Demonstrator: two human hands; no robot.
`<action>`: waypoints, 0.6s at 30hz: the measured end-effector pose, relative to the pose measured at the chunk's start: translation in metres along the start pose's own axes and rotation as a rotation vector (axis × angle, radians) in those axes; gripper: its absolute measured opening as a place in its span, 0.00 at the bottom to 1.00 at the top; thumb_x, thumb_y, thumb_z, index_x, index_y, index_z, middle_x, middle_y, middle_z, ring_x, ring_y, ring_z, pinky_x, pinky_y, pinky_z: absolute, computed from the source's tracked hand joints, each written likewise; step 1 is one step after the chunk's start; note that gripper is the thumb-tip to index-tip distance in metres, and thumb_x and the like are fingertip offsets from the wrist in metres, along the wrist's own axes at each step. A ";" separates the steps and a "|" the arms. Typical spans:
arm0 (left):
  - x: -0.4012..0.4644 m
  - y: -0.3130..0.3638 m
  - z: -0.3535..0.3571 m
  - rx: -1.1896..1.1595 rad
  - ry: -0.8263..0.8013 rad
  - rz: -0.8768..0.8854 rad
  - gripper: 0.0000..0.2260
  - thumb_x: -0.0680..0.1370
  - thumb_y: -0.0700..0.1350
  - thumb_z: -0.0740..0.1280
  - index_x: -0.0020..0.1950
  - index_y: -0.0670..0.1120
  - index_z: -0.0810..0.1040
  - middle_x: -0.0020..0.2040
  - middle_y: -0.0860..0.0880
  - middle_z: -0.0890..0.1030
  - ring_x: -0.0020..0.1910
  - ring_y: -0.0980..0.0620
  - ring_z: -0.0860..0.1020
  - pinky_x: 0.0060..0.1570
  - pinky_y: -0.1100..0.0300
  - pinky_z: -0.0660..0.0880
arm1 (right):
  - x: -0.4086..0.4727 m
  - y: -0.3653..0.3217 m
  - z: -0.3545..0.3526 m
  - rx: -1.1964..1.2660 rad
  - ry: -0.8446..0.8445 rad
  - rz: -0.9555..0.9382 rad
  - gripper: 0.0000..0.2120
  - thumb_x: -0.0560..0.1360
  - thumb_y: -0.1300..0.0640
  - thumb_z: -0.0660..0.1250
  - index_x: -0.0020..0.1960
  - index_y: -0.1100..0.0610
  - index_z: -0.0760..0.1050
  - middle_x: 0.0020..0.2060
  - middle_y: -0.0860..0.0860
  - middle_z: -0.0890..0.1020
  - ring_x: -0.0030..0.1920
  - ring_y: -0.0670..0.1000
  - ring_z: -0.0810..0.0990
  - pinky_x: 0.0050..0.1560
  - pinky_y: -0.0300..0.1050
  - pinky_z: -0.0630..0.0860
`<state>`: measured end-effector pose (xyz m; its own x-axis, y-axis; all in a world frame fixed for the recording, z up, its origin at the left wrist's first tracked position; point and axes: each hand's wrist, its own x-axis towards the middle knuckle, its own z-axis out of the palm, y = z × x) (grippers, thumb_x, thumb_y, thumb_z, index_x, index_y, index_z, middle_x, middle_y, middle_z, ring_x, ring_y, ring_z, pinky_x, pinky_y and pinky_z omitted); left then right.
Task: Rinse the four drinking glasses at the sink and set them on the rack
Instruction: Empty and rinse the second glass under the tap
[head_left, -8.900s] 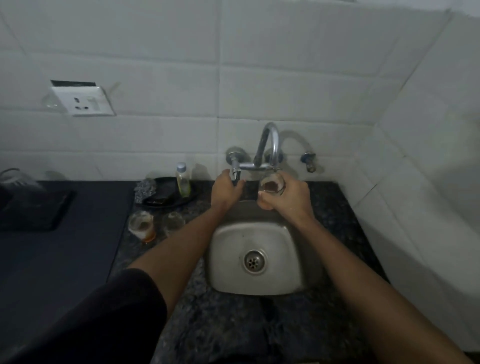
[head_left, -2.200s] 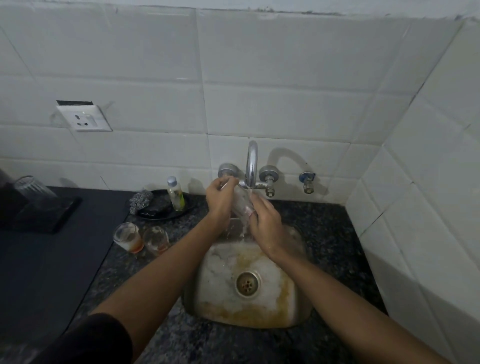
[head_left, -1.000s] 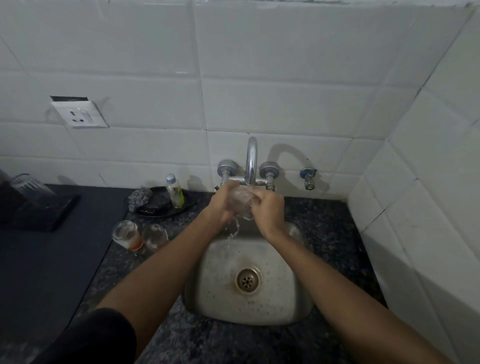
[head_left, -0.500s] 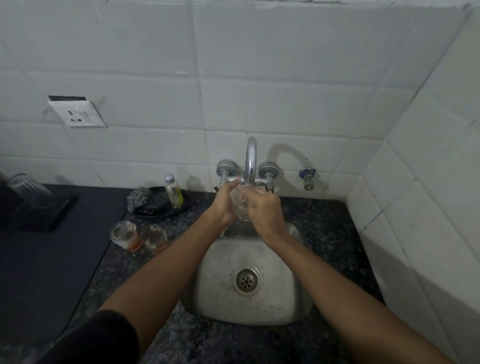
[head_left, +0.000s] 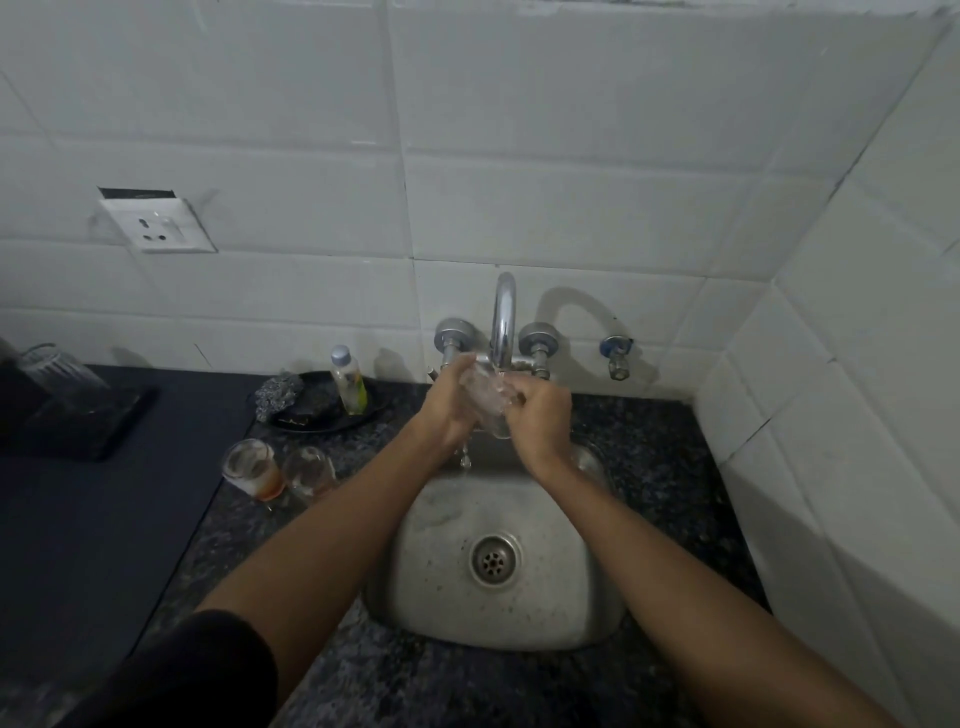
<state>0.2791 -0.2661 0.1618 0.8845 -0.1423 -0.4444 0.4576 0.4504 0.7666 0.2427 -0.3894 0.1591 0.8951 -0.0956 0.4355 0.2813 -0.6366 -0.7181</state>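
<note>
Both hands first: my left hand and right hand are together under the faucet, each wrapped on the same clear glass, left on its far side, right on the near side. Water runs over it and drips into the sink below. Glass tilted, exact angle hard to tell.

Sweep from the left: at the far left edge a ribbed glass stands on the dark rack, looks rinsed already, upside down or not I cannot tell. Next, wall socket above the counter. Then the black dish holding a steel scrubber and a small bottle. In front of it, two glasses on the granite counter, touching or nearly: one with orange residue, one clearer. Both look unwashed.

Step in hand, my read: rinsing glass two of four. One racked, one under water, two waiting.

Next move likely needs: tip the water out, keep a firm grip since wet glass is slippery, carry it left across the counter to the rack beside the ribbed one, without clipping the two waiting glasses on the way.
</note>
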 end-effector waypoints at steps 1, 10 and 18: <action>-0.002 -0.002 0.000 -0.037 0.013 -0.005 0.18 0.84 0.52 0.60 0.59 0.38 0.80 0.49 0.40 0.85 0.47 0.44 0.84 0.52 0.49 0.80 | 0.002 0.002 0.001 -0.021 -0.008 0.050 0.11 0.76 0.70 0.70 0.53 0.60 0.87 0.43 0.53 0.88 0.43 0.51 0.85 0.43 0.43 0.80; 0.006 -0.004 -0.002 -0.013 0.029 -0.005 0.08 0.80 0.45 0.66 0.51 0.40 0.80 0.44 0.42 0.82 0.39 0.47 0.83 0.43 0.53 0.80 | -0.003 0.001 0.003 0.070 -0.022 0.019 0.09 0.78 0.67 0.69 0.55 0.61 0.86 0.46 0.54 0.87 0.45 0.47 0.85 0.50 0.43 0.83; 0.006 0.002 -0.005 0.077 -0.044 -0.036 0.11 0.82 0.49 0.68 0.51 0.41 0.82 0.43 0.45 0.84 0.40 0.48 0.84 0.45 0.52 0.80 | -0.010 0.009 -0.004 -0.066 -0.092 -0.385 0.14 0.76 0.66 0.71 0.62 0.63 0.84 0.57 0.57 0.86 0.57 0.51 0.85 0.65 0.38 0.77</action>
<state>0.2849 -0.2617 0.1586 0.8696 -0.1971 -0.4528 0.4936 0.3752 0.7846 0.2351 -0.3979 0.1506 0.7565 0.2269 0.6134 0.5823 -0.6606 -0.4738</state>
